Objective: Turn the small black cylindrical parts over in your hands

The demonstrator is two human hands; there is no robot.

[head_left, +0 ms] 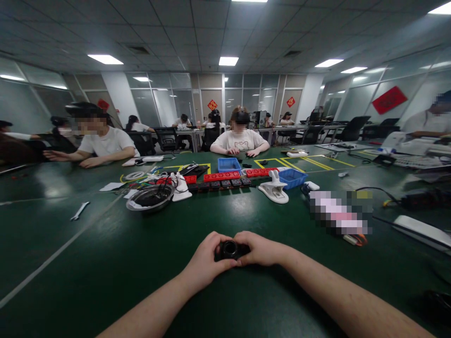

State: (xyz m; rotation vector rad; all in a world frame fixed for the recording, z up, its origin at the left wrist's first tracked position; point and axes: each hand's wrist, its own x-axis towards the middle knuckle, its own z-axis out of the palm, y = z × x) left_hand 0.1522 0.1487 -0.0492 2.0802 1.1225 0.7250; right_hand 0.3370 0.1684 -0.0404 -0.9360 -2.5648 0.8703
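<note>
With left hand point(208, 256) and right hand point(259, 249), gripping a small black part with a round hole point(229, 249) between both, over the green surface point(200, 220), nearer than the white clip point(275, 191).

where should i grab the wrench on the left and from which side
Probably pinch the wrench at mid-shank, from above: it lies flat on the table, slim in the middle, with nothing across it. The left hand looks better placed, being nearer, though it is holding a black part.
</note>
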